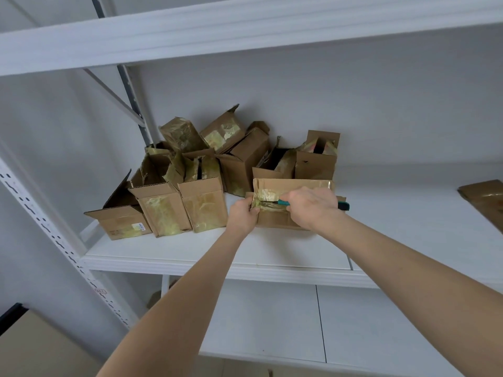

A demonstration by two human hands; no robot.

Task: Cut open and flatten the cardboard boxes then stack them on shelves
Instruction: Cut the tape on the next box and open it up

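A taped brown cardboard box (275,219) stands on the white middle shelf (285,257). My left hand (242,214) grips its left end at the taped seam. My right hand (313,206) holds a teal-handled utility knife (343,205) over the box top, the blade end pointing left into the yellowish tape. Behind and to the left lies a pile of several opened, taped cardboard boxes (190,170). The knife's blade tip is hidden by the tape and my fingers.
A flattened piece of cardboard (484,202) lies at the shelf's right edge. An upper shelf (245,31) overhangs the work area and a lower shelf (299,322) sits below. A perforated white upright (62,246) runs at the left. A tan surface (32,346) shows bottom left.
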